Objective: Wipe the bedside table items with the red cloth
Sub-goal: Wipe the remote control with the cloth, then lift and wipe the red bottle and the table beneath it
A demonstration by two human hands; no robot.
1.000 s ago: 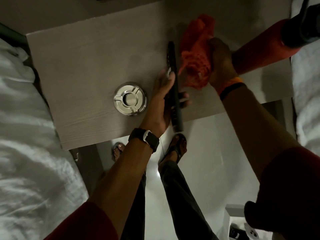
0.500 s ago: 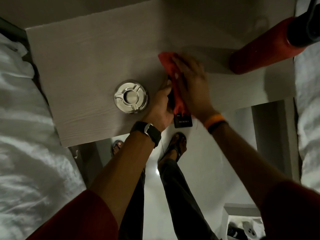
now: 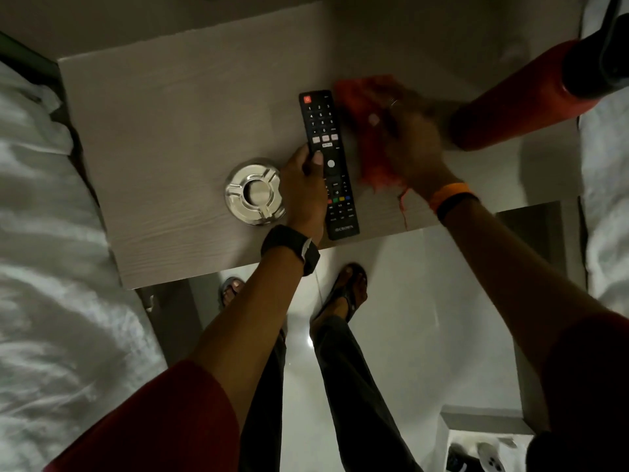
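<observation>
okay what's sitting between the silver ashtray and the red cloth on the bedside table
In the head view, the black remote lies flat between the ashtray and the red cloth, buttons up. The left hand steadies it, thumb on its face; the right hand presses the cloth.

1 head-worn camera, looking steeply down.
It sits close above the bedside table (image 3: 163,137), with the floor below.
</observation>
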